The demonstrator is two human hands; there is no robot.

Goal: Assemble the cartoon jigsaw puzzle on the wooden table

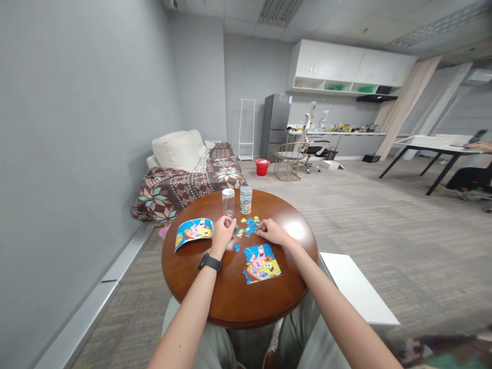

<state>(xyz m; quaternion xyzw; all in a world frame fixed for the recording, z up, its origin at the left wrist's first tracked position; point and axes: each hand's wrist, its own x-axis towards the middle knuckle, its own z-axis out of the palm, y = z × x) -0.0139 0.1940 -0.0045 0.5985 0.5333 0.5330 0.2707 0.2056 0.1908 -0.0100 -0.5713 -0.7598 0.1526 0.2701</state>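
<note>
A loose pile of blue and yellow jigsaw pieces (250, 226) lies on the round wooden table (230, 302). At the pile's right edge, my right hand (272, 232) has its fingertips pinched on a jigsaw piece, mostly covered by the fingers. My left hand (223, 233) is left of the pile, thumb and fingers pressed together; whatever they may hold is hidden. One blue piece (237, 247) lies apart, between the hands. Closer to me is a partly assembled cartoon jigsaw puzzle (263, 263). A curved picture sheet (194, 230) with the same cartoon stands out at left.
Behind the pile stand a clear jar (228, 203) with a white lid and a cartoon-printed can (246, 201). A white box-like surface (357, 287) is right of the table. A blanket-covered sofa (192, 179) and a red bucket (262, 167) are beyond it.
</note>
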